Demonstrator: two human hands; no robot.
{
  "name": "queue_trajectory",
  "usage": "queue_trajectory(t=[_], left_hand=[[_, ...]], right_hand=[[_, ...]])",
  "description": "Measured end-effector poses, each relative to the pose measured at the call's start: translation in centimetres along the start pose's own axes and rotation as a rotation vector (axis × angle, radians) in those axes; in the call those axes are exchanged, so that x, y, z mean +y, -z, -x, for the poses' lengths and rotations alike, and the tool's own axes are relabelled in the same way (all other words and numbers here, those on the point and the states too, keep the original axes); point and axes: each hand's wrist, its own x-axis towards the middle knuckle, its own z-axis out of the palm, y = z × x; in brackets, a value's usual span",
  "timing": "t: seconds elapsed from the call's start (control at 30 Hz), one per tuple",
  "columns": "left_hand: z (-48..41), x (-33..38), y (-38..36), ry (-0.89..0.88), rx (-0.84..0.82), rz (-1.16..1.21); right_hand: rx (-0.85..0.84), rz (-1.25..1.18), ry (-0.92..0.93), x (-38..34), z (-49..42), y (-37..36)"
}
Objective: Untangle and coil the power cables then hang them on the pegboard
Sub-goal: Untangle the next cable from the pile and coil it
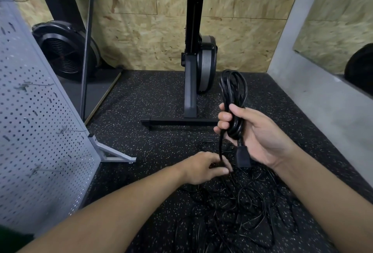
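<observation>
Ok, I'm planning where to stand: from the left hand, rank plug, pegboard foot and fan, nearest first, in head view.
1. Plug, just right of the left hand, below the coil.
2. Pegboard foot, on the floor, left.
3. Fan, far back left, by the wall.

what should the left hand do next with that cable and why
Probably pull the loose strand up out of the tangled pile and lay one more loop into the coil. The right hand grips several loops with the plug hanging below, while the left hand pinches the strand running down into the pile, so the coil looks unfinished.
</observation>
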Motion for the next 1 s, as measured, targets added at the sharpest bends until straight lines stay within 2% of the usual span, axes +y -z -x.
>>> queue_trajectory(t=[0.07,0.17,0.23,0.33,0.43,0.53,0.7,0.87,1.0], left_hand=[[0.2,-0.4,1.1,0.064,0.017,-0.057],[1.1,-0.9,3.8,0.206,-0.070,-0.175],[1.8,-0.5,5.7,0.242,-0.072,-0.181],[2.9,1.6,7.8,0.211,0.091,-0.074],[3.3,3.9,8.6,0.061,0.309,-0.056],[3.1,5.1,7.8,-0.101,0.378,-0.105],[3.1,4.8,8.2,-0.125,0.540,-0.140],[2.8,4.0,8.3,-0.053,0.606,-0.150],[2.9,3.6,8.4,-0.023,0.648,-0.144]], right_hand=[[0.092,0.086,0.032,-0.3,-0.3,1.0],[0.361,0.491,0.078,-0.2,-1.0,3.8],[0.493,0.722,0.040,0.2,-1.3,6.0],[0.557,0.975,-0.075,0.5,-1.1,7.7],[0.510,1.239,-0.144,0.2,-0.6,6.3],[0.360,1.435,-0.186,0.5,0.0,4.3],[0.113,1.419,-0.403,1.6,0.7,3.0],[-0.019,1.285,-0.446,1.6,1.5,2.7],[-0.101,1.248,-0.385,2.3,0.7,3.4]])
